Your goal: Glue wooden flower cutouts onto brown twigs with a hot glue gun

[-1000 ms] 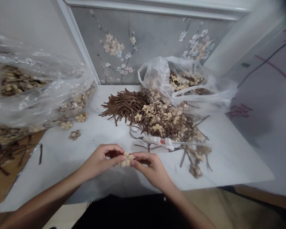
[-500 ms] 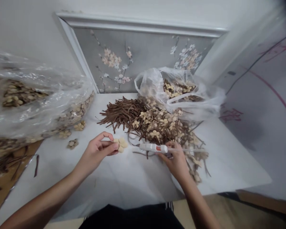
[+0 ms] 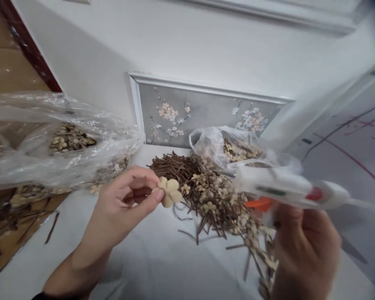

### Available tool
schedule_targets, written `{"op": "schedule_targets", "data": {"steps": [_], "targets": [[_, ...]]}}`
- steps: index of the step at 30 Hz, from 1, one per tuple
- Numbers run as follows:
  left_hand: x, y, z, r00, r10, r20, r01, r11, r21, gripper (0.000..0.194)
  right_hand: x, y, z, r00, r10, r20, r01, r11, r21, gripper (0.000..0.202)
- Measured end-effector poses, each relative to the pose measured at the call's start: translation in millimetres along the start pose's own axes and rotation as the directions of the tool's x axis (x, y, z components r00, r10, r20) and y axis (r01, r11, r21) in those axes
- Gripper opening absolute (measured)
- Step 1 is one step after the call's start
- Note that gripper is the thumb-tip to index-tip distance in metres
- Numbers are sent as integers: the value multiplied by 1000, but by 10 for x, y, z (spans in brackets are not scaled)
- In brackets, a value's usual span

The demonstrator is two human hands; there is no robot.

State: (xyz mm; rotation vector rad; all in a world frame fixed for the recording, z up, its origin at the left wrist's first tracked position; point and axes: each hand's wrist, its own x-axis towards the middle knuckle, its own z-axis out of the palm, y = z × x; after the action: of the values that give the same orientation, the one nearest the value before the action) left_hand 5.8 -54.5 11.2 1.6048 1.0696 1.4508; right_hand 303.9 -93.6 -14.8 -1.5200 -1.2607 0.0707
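Between thumb and fingertips, my left hand (image 3: 125, 202) pinches a cream felt flower (image 3: 169, 192) by its edge, petals facing right. My right hand (image 3: 306, 241) is wrapped around the handle of a white hot glue gun (image 3: 275, 183), lifted above the table and blurred. Its orange trigger (image 3: 259, 204) shows below the body, and a clear glue stick (image 3: 367, 204) sticks out of the back. The gun and the flower are apart. Behind and between my hands lies a pile of brown strips (image 3: 173, 166), beside a heap of beige and brown flowers (image 3: 218, 200).
A white plastic bag (image 3: 209, 143) of flowers stands behind the heap. On the left lies a large clear bag (image 3: 112, 129) with more flowers, above cardboard (image 3: 9, 250). A framed floral panel (image 3: 206, 112) is at the wall behind the white table (image 3: 162, 254).
The head view has tilted upward. My right hand has raised the glue gun up and to the right, nearer the camera. My left hand still holds the flower, also nearer.
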Motion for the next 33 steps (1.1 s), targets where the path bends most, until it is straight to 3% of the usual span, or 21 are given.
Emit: {"op": "schedule_targets", "data": {"steps": [3,5,10,15,20,22,23,24,25,27,28,29,31,33], "targets": [[0,34,47,990,75,-120,-61,992,111,10,120,-110,91,1000,-7,27,3,991,132,35],[18,6,59,983,113,-145,-87,981,174,9,153,-146,166,989,10,145,-30,990,136,37],[100,-103,61,978,201,-63,-183,959,218,18,130,-209,303,971,-4,239,2,1000,6,37],[127,-166,91,988,157,2,-155,972,178,12,79,-183,369,963,-88,255,103,994,-47,31],[200,-165,54,984,172,-44,-163,975,153,11,91,-190,406,967,-99,236,123,988,-91,29],[262,-234,23,990,138,26,-140,977,159,9,123,-204,383,967,-71,246,100,989,-110,32],[282,-312,13,989,87,123,-107,980,165,9,140,-199,361,966,-50,252,85,988,-126,34],[283,-422,9,966,12,257,-60,982,180,10,152,-180,335,963,-22,269,66,986,-153,37],[260,-564,10,909,-80,409,-5,979,204,11,156,-144,307,955,10,295,50,979,-196,42],[134,-909,15,686,-286,670,90,946,311,11,114,-15,259,926,64,372,54,953,-298,54],[43,-1087,13,597,-382,706,138,915,379,12,62,76,247,903,77,423,77,939,-335,57],[-54,-1251,3,556,-423,715,148,897,416,13,-13,181,244,879,75,470,108,930,-352,57],[-217,-1491,-37,548,-457,701,126,873,471,14,-220,410,268,836,42,547,162,934,-318,48],[-282,-1594,-76,588,-462,663,74,848,525,15,-466,635,316,812,28,582,169,944,-282,40]]}}
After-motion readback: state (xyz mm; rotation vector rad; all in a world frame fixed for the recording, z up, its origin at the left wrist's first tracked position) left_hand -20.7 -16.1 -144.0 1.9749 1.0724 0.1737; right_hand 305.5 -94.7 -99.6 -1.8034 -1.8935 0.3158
